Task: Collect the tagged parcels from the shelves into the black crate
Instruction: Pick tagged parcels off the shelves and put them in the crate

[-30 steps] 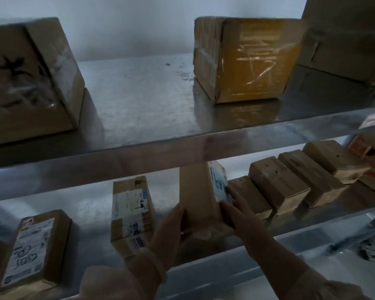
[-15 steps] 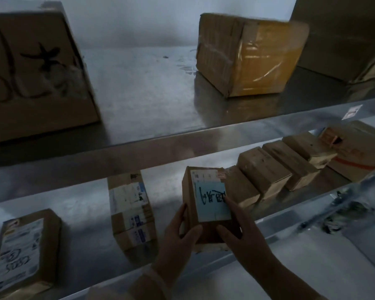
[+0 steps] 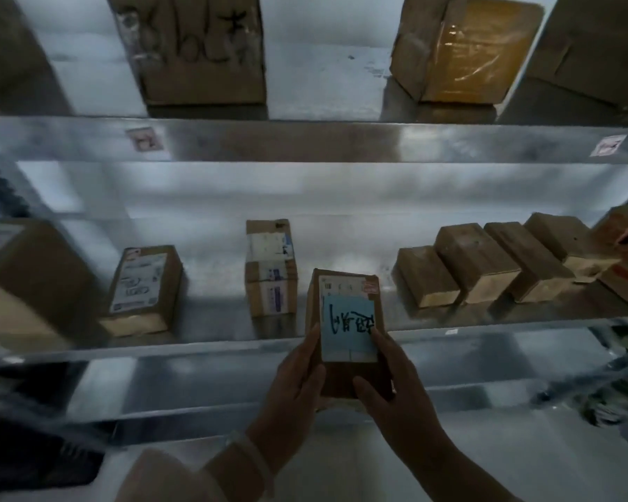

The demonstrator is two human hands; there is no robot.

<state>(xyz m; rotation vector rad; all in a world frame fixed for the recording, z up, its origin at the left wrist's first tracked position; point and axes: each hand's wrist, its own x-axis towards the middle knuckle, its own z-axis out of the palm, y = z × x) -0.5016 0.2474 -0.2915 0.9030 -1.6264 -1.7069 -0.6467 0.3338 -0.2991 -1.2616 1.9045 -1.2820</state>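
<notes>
1 tagged parcel point(image 3: 339, 375) held just in front of the lower shelf point(image 3: 196, 347) edge, off its surface. Long axis runs away from the person; blue tag point(image 3: 347, 331) faces the camera. 2 hands grasp it: left hand point(image 3: 294, 389) on the left side, right hand point(image 3: 396, 389) on the right. On the lower shelf: 2 labelled parcels point(image 3: 142, 288), a row of 4 plain parcels point(image 3: 475, 262). Upper shelf point(image 3: 305, 139): at least 3 boxes point(image 3: 196, 48).
</notes>
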